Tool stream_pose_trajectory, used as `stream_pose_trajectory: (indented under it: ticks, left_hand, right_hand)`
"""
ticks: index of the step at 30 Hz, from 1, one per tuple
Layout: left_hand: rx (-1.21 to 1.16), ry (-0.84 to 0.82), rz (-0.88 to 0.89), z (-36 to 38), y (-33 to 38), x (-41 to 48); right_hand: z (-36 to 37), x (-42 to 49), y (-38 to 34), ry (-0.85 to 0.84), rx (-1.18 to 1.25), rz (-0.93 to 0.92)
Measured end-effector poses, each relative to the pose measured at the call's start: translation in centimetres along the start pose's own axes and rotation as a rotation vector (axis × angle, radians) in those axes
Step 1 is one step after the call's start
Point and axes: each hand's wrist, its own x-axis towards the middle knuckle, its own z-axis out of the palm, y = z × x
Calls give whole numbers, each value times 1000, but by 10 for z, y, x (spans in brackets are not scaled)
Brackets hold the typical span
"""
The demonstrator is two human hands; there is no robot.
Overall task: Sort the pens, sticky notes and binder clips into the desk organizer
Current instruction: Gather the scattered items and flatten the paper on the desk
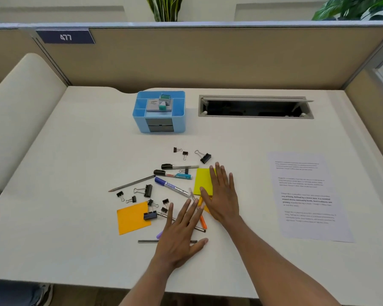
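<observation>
- Sorting looks unstarted: left grip (pixel 181 235) and right grip (pixel 222 195) lie flat, fingers straight, holding nothing.
- Next, likely: pinch the yellow sticky notes (pixel 202 181) under the right grip and carry them to the blue desk organizer (pixel 139 121).

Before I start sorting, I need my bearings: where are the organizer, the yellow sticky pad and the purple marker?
organizer (pixel 180 123): head view, blue front wall.
yellow sticky pad (pixel 202 181): head view, uncovered left half.
purple marker (pixel 172 186): head view, middle of barrel.
</observation>
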Motion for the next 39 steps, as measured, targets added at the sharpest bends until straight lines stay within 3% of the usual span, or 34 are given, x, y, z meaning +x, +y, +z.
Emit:
stream_pose_trajectory:
  ticks: [11, 15, 20, 39]
  left_hand:
    - [37, -2, 29, -1, -11, 12]
    - [29, 7, -22, 3, -16, 15]
    - [29, 29, -62, 5, -31, 15]
    - [93, 38, -11, -6, -128, -25]
  right_hand:
    - [-3, 58, -4, -35, -34, -100]
    - [5, 66, -8, -103, -57, -145]
    - [14, 68, -26, -74, -23, -182]
    - [47, 61, -110, -42, 84, -81]
